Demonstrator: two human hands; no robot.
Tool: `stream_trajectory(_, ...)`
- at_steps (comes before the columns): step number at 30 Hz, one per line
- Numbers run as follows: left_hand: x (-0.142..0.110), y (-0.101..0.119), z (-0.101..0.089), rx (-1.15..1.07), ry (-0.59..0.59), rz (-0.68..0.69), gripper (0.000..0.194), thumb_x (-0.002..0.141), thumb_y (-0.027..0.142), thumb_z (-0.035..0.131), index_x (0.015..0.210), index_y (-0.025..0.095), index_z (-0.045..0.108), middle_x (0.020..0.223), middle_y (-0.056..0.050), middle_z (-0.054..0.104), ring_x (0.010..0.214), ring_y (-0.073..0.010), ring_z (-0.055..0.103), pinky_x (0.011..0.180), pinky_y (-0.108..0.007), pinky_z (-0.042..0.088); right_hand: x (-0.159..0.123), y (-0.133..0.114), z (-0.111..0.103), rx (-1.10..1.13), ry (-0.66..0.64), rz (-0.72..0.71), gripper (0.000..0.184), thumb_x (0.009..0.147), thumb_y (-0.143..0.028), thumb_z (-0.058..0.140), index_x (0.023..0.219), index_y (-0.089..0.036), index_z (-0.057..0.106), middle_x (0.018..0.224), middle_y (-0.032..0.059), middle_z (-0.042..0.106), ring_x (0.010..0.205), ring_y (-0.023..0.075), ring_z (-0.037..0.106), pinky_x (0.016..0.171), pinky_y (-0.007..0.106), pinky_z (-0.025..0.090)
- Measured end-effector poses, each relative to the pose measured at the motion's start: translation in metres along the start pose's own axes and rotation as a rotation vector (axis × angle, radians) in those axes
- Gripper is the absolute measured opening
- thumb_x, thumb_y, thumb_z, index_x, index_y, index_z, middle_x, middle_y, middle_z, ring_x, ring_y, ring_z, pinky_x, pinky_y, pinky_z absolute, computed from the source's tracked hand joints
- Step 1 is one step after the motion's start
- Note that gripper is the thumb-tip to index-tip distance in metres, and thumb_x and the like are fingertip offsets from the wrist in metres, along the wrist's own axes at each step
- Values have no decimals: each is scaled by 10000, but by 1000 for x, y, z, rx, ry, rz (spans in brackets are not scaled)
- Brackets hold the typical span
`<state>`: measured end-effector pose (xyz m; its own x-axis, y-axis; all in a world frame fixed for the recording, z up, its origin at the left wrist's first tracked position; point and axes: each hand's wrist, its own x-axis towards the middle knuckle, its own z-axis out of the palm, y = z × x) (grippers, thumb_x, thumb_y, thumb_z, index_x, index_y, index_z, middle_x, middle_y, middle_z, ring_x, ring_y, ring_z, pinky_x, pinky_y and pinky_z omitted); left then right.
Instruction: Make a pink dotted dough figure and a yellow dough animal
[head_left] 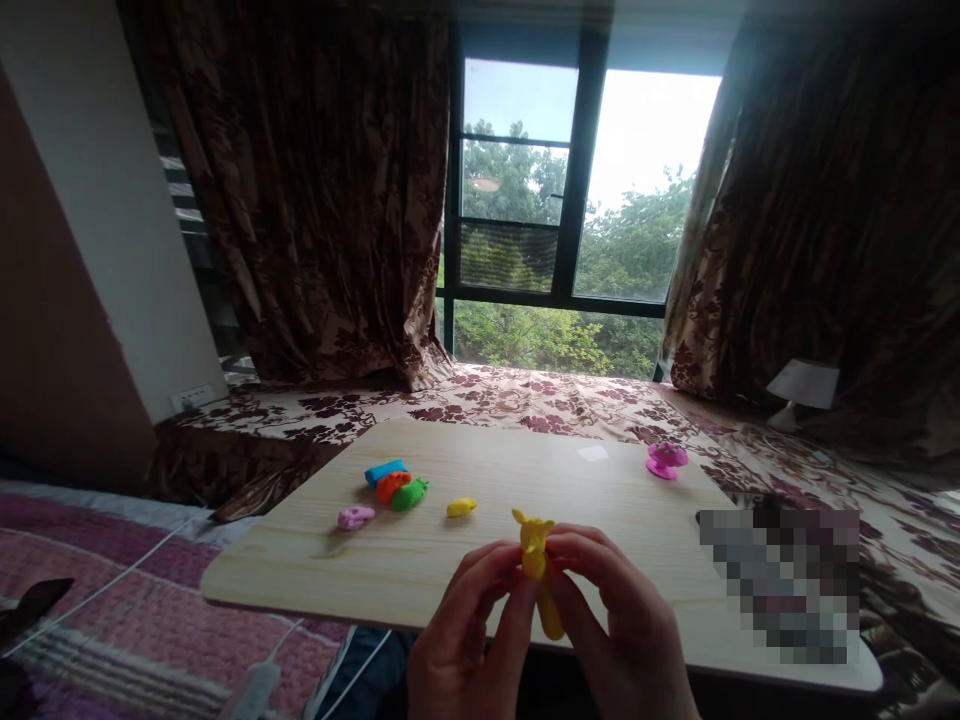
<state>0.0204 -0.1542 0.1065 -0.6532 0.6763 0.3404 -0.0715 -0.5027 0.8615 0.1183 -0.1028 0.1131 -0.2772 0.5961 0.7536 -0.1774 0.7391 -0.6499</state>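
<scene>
A yellow modelling-clay figure (534, 550) stands upright between my hands, above the table's near edge. Two ear-like points stick up from its top, and a long rounded piece hangs below. My left hand (480, 625) pinches it from the left with thumb and fingers. From the right, my right hand (619, 610) grips it the same way. Beyond my hands a small yellow clay lump (461, 508) lies on the tabletop. Farther left sit a blue clay block (385, 472), an orange clay lump (392, 488), a green clay lump (411, 494) and a pink clay lump (355, 517).
The pale wooden table (285, 560) has rounded corners. A pink mushroom-shaped clay piece (666, 460) stands at its far right, near a whitish flat patch (592, 454). A pixelated area covers the right side. A white lamp (802, 385) stands beyond; a power strip (251, 690) lies at lower left.
</scene>
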Motion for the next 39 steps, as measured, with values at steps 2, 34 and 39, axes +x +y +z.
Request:
stream_trajectory(2, -1, -1, 0, 47, 6, 43, 214, 655, 216, 728, 863, 252, 694, 949, -2, 689, 857, -175, 646, 763, -214, 523, 0, -2, 0, -4, -12, -6, 274, 825, -82, 548, 1057, -221, 594, 1039, 84, 603, 986, 220, 583, 826, 353, 531)
stream_trajectory(34, -2, -9, 3, 252, 70, 402, 243, 683, 140, 696, 865, 299, 720, 895, 12, 696, 824, -181, 640, 758, -261, 512, 6, -7, -3, -52, 27, -18, 227, 795, -78, 599, 946, -230, 673, 928, 46, 667, 848, 179, 642, 767, 287, 551)
stream_trajectory(39, -3, -10, 5, 181, 107, 299, 258, 677, 159, 707, 902, 286, 698, 886, 12, 705, 780, -186, 655, 772, -288, 515, 1, 0, -1, -77, 88, 8, 284, 798, -98, 604, 1043, -240, 625, 979, 52, 681, 833, 183, 659, 707, 268, 573)
